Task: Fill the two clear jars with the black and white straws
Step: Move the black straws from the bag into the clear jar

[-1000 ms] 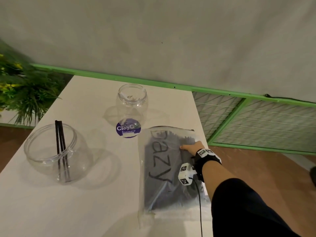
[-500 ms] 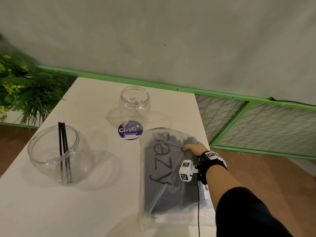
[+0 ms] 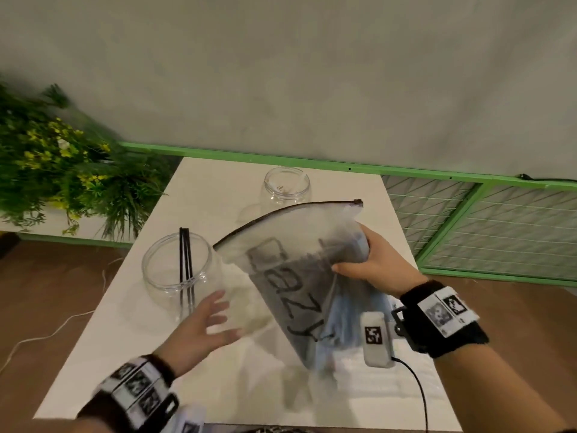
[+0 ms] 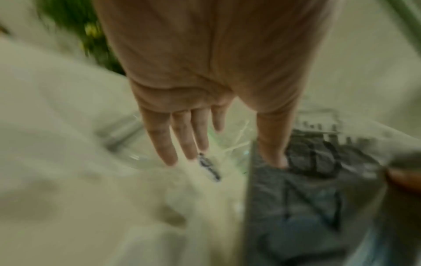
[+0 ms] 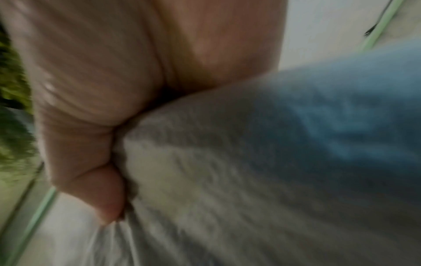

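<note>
Between jars [image 3: 179, 278]: held bag [image 3: 299, 276], plant [image 3: 62, 170] beyond.

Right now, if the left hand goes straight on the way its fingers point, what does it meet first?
Most likely the frosted plastic bag that the right hand grips. The left hand is open, fingers pointing up and right at the bag's lower side; the wide jar lies just left of that line. Depth is unclear.

Frosted bag [image 3: 299, 276]: black lettering, dark contents. Left of the bag, clear jar [image 3: 178, 276] holds black straws [image 3: 185, 260]. Table [image 3: 103, 339]: white.
</note>
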Motion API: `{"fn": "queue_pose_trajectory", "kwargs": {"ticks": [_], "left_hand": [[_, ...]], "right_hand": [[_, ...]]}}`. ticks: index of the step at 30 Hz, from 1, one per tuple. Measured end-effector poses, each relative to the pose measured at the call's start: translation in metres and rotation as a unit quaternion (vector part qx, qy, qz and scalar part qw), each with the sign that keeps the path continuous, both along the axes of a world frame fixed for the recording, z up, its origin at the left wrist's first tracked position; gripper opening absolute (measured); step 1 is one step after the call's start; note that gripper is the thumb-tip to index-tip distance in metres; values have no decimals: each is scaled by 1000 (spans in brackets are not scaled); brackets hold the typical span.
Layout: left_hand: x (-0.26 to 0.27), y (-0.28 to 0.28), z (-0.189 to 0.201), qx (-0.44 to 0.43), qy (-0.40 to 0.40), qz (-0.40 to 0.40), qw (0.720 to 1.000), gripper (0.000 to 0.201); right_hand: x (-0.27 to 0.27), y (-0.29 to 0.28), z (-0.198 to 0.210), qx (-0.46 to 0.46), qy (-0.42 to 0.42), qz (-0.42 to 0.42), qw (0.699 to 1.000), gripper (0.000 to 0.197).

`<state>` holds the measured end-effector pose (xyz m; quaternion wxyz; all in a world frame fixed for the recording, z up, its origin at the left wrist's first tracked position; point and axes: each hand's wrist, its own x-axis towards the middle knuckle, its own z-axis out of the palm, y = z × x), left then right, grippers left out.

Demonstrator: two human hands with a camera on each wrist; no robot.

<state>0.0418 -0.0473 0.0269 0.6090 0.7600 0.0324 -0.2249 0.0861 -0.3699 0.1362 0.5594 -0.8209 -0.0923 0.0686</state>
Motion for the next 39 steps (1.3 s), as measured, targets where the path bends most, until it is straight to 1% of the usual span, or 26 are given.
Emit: {"fn": "queue_pose_trajectory", "kwargs": {"ticks": [1,3,5,6,9,10,11,13,15,17,19,20,21,22,23,24,25,26,28,29,30,32,33,35,37,39], "left_hand": [[10,-12,8,-34,1,12,999,89],[21,-28,23,-97,-6,54,994,88],[25,-31,32,-170,2,111,979,86],[26,-30,34,-188,-6,127,974,81],[21,-13,37,-175,-41,139,974,54],[18,-6,37,-164,-54,137,975,42],[16,0,39,-154,-65,136,977,34],[10,13,42,-161,-87,118,976,33],[6,25,46,-163,-110,113,974,29],[6,35,51,-166,-127,117,971,28],[6,45,60,-177,-139,125,966,27],[7,50,63,-188,-143,123,964,30],[7,56,65,-198,-142,125,962,39],[8,62,65,-206,-142,130,959,50],[8,68,67,-211,-141,143,957,60],[9,74,68,-213,-145,156,954,65],[10,78,70,-211,-148,166,952,63],[11,81,72,-210,-155,169,950,54],[14,89,79,-211,-177,181,944,27],[16,89,83,-214,-185,187,941,19],[18,93,85,-219,-193,188,938,19],[21,101,87,-214,-208,191,935,24],[22,106,88,-203,-212,196,936,23],[25,115,87,-188,-218,208,935,18],[28,122,88,-180,-228,210,934,12],[30,127,92,-163,-249,200,934,5]], "right_hand": [[-7,8,6,9,-9,10,1000,52],[-17,22,9,36,-26,19,999,53],[-22,35,2,66,-35,4,997,54],[-23,42,-4,88,-35,-17,995,56],[-25,61,-23,133,-35,-96,986,64],[-25,66,-29,141,-35,-113,983,67],[-26,71,-36,147,-32,-127,980,67],[-29,81,-44,159,-9,-147,976,57],[-32,93,-46,158,7,-153,976,37],[-36,106,-40,144,-1,-149,978,22],[-36,117,-33,144,-21,-145,979,17],[-35,123,-30,150,-25,-147,977,18],[-33,128,-29,157,-25,-147,976,22],[-32,132,-30,164,-19,-151,975,33],[-31,137,-30,168,-14,-159,973,52],[-31,141,-30,168,-8,-164,972,70],[-31,144,-29,174,-8,-166,971,78],[-30,147,-27,184,-11,-169,968,73],[-28,152,-23,208,-21,-174,962,45],[-26,152,-20,212,-29,-178,960,34],[-25,154,-17,223,-32,-179,958,31],[-22,157,-13,260,-33,-175,949,40],[-20,158,-11,274,-33,-177,945,42],[-15,158,-8,299,-35,-187,935,35],[-11,156,-2,321,-42,-189,927,22],[-9,158,2,336,-53,-193,920,18]]}}
